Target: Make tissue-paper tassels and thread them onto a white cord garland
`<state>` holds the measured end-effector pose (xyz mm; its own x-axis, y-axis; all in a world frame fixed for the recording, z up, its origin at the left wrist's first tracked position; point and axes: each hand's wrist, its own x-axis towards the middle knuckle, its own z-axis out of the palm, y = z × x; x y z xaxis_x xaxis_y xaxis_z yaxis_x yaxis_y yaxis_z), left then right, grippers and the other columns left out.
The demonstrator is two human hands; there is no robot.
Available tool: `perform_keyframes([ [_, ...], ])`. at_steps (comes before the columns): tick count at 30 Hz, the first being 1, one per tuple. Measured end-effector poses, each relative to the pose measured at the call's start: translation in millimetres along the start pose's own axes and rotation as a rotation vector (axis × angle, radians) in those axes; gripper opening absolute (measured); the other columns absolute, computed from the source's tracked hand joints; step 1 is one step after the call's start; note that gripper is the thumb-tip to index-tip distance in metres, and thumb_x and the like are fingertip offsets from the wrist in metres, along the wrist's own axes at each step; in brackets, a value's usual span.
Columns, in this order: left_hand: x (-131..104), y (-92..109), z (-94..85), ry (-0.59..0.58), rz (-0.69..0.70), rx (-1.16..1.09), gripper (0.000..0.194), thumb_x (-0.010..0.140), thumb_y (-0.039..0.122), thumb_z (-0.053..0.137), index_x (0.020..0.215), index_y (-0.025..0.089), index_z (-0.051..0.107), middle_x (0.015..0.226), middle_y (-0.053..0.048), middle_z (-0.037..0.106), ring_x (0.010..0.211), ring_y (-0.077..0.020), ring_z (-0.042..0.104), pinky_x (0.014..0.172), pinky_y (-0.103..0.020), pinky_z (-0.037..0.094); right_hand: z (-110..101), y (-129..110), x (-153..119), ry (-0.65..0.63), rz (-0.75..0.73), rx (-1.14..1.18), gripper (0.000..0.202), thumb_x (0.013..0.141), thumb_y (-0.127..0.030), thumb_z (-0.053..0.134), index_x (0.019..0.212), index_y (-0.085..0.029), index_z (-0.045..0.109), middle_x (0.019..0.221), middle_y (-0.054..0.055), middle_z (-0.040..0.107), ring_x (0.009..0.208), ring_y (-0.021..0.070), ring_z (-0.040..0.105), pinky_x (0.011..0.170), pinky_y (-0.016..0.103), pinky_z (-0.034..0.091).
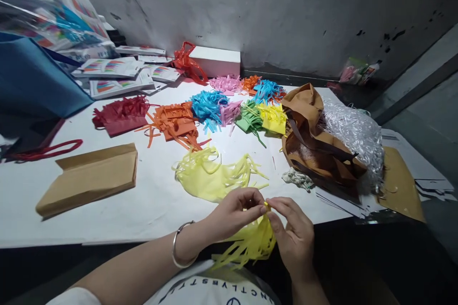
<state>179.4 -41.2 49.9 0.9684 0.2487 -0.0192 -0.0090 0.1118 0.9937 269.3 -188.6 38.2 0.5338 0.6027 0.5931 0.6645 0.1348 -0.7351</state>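
Note:
Both hands meet near the front edge of the table, holding the top of a yellow tissue paper tassel (255, 243). My left hand (238, 212), a bangle on its wrist, pinches the tassel's top between thumb and fingers. From the other side, the thumb and fingers of my right hand (294, 231) close on the same narrow top. Cut strips hang below the hands, over the shirt. Just beyond lies pale yellow fringed tissue paper (211, 181), spread on the white tabletop (143, 214).
Bundles of fringed paper, among them dark red (121, 116), orange (175, 124) and blue (209, 105), lie across the middle. A folded brown paper (93, 176) is at left, a brown bag (315, 138) and shiny white shreds (354, 138) at right. White packets (110, 66) are stacked back left.

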Motion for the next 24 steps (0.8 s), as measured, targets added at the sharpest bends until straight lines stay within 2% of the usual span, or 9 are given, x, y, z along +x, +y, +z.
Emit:
perform_keyframes([
  [4, 2, -1, -4.2, -0.021, 0.159, 0.306, 0.035, 0.095, 0.044, 0.055, 0.086, 0.013, 0.069, 0.075, -0.005, 0.064, 0.069, -0.0133, 0.056, 0.064, -0.024, 0.043, 5, 6, -10, 0.062, 0.036, 0.002, 0.032, 0.090, -0.006, 0.060, 0.115, -0.026, 0.068, 0.092, 0.003, 0.066, 0.084, 0.0141, 0.067, 0.074, 0.025, 0.057],
  [6, 5, -2, -6.3, -0.027, 0.225, 0.410, 0.027, 0.095, 0.037, 0.056, 0.093, 0.014, 0.070, 0.079, -0.006, 0.067, 0.069, -0.0135, 0.058, 0.064, -0.023, 0.044, 5, 10, -13, 0.053, 0.004, -0.048, 0.035, 0.091, -0.005, 0.058, 0.119, -0.025, 0.067, 0.087, 0.002, 0.067, 0.079, 0.0130, 0.067, 0.071, 0.023, 0.056],
  [9, 11, -4, -4.8, -0.045, 0.350, 0.535, 0.018, 0.095, 0.029, 0.056, 0.093, 0.016, 0.067, 0.080, -0.006, 0.066, 0.071, -0.0137, 0.059, 0.064, -0.022, 0.045, 3, 14, -15, 0.039, -0.011, -0.116, 0.035, 0.093, -0.009, 0.055, 0.125, -0.022, 0.062, 0.089, 0.004, 0.069, 0.081, 0.0142, 0.067, 0.074, 0.024, 0.057],
  [12, 19, -5, 3.0, -0.056, 0.411, 0.635, 0.020, 0.098, 0.024, 0.048, 0.088, 0.016, 0.063, 0.078, -0.007, 0.062, 0.070, -0.0138, 0.057, 0.064, -0.023, 0.045, -1, 18, -17, -0.002, 0.131, -0.103, 0.020, 0.098, -0.016, 0.048, 0.107, -0.020, 0.065, 0.087, 0.004, 0.067, 0.079, 0.0139, 0.066, 0.070, 0.023, 0.055],
  [15, 37, -2, 13.0, -0.120, 0.379, 0.684, 0.022, 0.098, 0.023, 0.045, 0.085, 0.016, 0.061, 0.077, -0.006, 0.062, 0.068, -0.0130, 0.056, 0.061, -0.022, 0.044, -9, 27, -27, -0.021, 0.263, -0.092, 0.024, 0.100, -0.022, 0.041, 0.086, -0.020, 0.060, 0.077, 0.001, 0.061, 0.069, 0.0127, 0.061, 0.063, 0.021, 0.050],
  [17, 60, -1, 19.5, -0.211, 0.340, 0.695, 0.023, 0.098, 0.025, 0.045, 0.087, 0.016, 0.063, 0.079, -0.006, 0.064, 0.067, -0.0125, 0.057, 0.061, -0.021, 0.044, -17, 36, -37, 0.038, 0.306, -0.116, 0.026, 0.101, -0.025, 0.039, 0.082, -0.021, 0.057, 0.074, 0.000, 0.059, 0.066, 0.0126, 0.060, 0.061, 0.021, 0.049],
  [19, 97, -2, 26.9, -0.244, 0.344, 0.718, 0.023, 0.097, 0.024, 0.046, 0.091, 0.015, 0.066, 0.083, -0.007, 0.066, 0.069, -0.0131, 0.059, 0.063, -0.022, 0.046, -27, 44, -48, 0.097, 0.332, -0.137, 0.026, 0.101, -0.026, 0.039, 0.084, -0.021, 0.057, 0.074, 0.000, 0.060, 0.066, 0.0127, 0.060, 0.061, 0.020, 0.048],
  [24, 217, -25, 56.1, -0.197, 0.350, 0.777, 0.017, 0.087, 0.016, 0.054, 0.085, 0.015, 0.071, 0.090, -0.010, 0.071, 0.085, -0.0203, 0.063, 0.083, -0.032, 0.051, -45, 54, -63, 0.120, 0.328, -0.170, 0.024, 0.101, -0.026, 0.040, 0.086, -0.022, 0.058, 0.074, 0.000, 0.060, 0.066, 0.0124, 0.061, 0.060, 0.018, 0.048],
])
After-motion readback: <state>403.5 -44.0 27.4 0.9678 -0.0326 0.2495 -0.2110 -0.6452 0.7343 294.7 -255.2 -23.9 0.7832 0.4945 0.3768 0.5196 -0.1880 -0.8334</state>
